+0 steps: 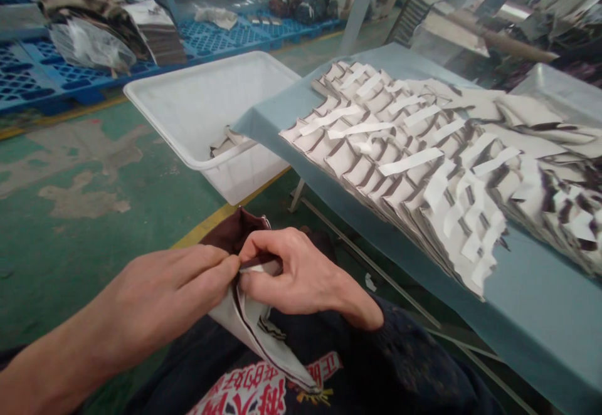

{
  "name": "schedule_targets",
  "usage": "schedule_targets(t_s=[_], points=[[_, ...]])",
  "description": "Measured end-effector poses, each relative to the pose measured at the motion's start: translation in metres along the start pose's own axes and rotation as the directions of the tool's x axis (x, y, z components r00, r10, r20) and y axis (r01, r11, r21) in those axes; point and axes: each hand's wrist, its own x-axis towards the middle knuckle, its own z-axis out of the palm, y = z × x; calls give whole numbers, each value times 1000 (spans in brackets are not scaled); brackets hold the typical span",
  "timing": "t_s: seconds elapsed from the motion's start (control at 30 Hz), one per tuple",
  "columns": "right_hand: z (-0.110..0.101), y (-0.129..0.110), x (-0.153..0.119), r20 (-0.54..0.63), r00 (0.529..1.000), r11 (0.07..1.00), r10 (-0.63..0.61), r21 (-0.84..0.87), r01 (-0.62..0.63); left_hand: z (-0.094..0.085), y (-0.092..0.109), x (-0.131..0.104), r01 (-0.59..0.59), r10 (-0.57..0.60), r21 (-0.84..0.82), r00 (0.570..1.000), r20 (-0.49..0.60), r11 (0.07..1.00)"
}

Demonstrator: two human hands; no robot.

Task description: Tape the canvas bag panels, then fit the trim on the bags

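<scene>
Over my lap I hold a folded fabric piece, off-white on one face and dark maroon on the other, with dark edges. My left hand is closed on it from the left, fingertips pressed at the fold. My right hand pinches the cloth from the right, thumb and forefinger bent into a ring, with a white strip showing inside. The two hands meet at the fingertips. Part of the cloth is hidden behind my fingers.
To my right, a table with a grey-blue cover carries stacked off-white fabric pieces with white strips on them. A white plastic tub with some cloth inside stands ahead. Blue pallets with bundles lie beyond, on a green floor.
</scene>
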Motion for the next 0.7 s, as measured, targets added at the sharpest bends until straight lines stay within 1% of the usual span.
schedule_targets(t_s=[0.07,0.13,0.2,0.3,0.37,0.43,0.5,0.53,0.6,0.63,0.7], points=[[-1,1,0,16,999,990,39,137,-41,-1,0,3,-93,92,112,996,7,989],[0,1,0,32,995,956,90,277,-96,-4,2,8,-122,122,167,992,13,978],[1,2,1,66,988,911,141,383,-156,-7,4,15,-141,139,176,990,24,974],[5,5,2,98,974,851,205,474,-226,-8,7,20,-170,164,183,985,49,968],[6,7,1,99,970,837,221,491,-241,-7,8,18,-160,153,173,987,51,972],[7,8,0,59,982,869,179,459,-186,-4,9,13,-93,91,96,995,29,991],[6,7,-4,-15,995,921,94,382,-81,-2,10,5,46,-46,-12,999,-3,999],[5,6,-6,-52,998,943,46,331,-27,-1,11,2,134,-135,-57,991,-18,989],[3,4,-10,-106,993,975,-43,213,65,-3,11,-4,278,-283,-132,959,-23,952],[2,4,-12,-121,989,982,-87,154,105,-5,10,-6,325,-331,-174,944,-2,930],[-1,5,-15,-150,971,981,-185,38,193,-10,6,-5,385,-381,-267,922,69,884]])
